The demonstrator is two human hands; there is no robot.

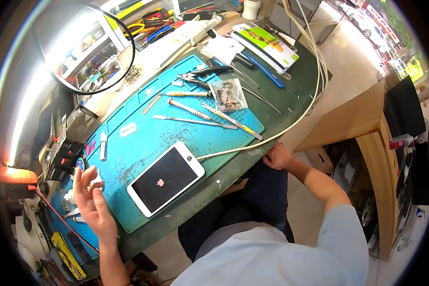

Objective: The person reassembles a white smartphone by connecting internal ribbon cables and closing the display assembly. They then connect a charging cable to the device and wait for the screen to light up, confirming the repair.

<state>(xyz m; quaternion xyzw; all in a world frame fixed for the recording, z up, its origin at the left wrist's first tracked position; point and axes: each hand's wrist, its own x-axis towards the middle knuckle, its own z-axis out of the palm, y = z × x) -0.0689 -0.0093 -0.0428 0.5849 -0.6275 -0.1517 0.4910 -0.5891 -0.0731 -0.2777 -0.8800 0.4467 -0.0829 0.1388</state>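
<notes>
A white smartphone point(167, 179) lies face up on the turquoise repair mat point(143, 143), its dark screen lit with a small pinkish logo. From its upper right end runs a white cable point(252, 148). My left hand point(94, 202) is raised over the mat's left edge, palm turned up, fingers apart, holding nothing. Beside the table's near edge rests my right hand point(277, 156), its fingers curled in and nothing seen in them. Further up the mat lie tweezers point(231, 121), a screwdriver point(189, 109), a metal spudger point(195, 122), pliers point(195, 78) and a clear bag of small parts point(228, 95).
A ring-shaped magnifier point(128, 52) hangs at the upper left near a bright lamp. Boxes point(267, 45) and a blue pen-like tool point(264, 70) lie at the far right of the table. Soldering gear point(64, 159) stands left. A wooden cabinet point(352, 114) is at right.
</notes>
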